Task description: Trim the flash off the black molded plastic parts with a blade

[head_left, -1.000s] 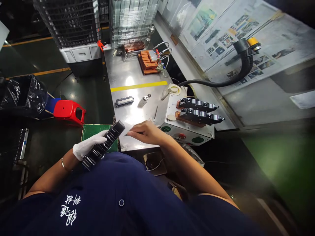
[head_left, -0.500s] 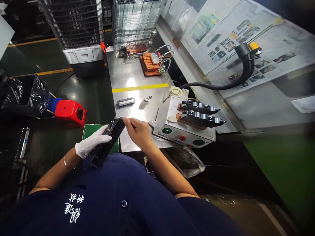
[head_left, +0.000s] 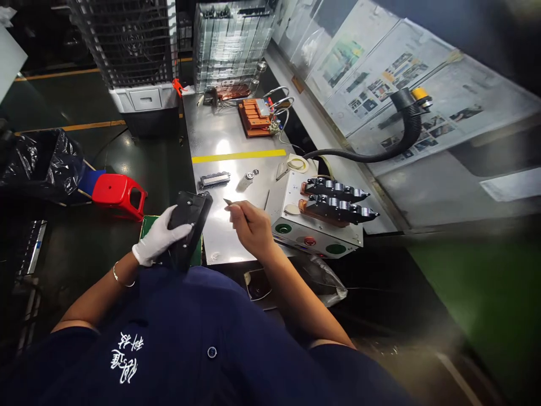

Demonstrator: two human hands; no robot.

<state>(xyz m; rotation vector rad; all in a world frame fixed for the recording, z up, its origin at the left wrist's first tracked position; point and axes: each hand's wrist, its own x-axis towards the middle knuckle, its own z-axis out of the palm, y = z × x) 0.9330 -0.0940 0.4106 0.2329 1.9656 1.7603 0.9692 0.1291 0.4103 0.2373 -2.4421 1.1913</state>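
My left hand [head_left: 160, 235], in a white glove, is closed around a long black plastic part [head_left: 190, 217] held tilted in front of my body. Small bright spots show along the part's face. To the right of it and apart from it, my bare right hand [head_left: 253, 228] pinches a small pointed blade [head_left: 228, 202]; only its tip sticks out, and the fingers hide the remainder. Beyond the hands, a dark ribbed piece with a pale strip [head_left: 214, 180] and a small metal cylinder [head_left: 247, 179] rest on the metal table [head_left: 217, 248].
On the right stands a white box with buttons [head_left: 291, 228], carrying black parts [head_left: 338, 200] on top. An orange fixture [head_left: 256, 115] with hoses sits farther back, past the yellow tape [head_left: 240, 155]. Stacked clear trays [head_left: 232, 51] rise behind. A red stool [head_left: 118, 194] is left.
My right hand has left the black part's upper end and moved right, exposing the blade tip. The black part has turned in my left hand, showing more of its broad face.
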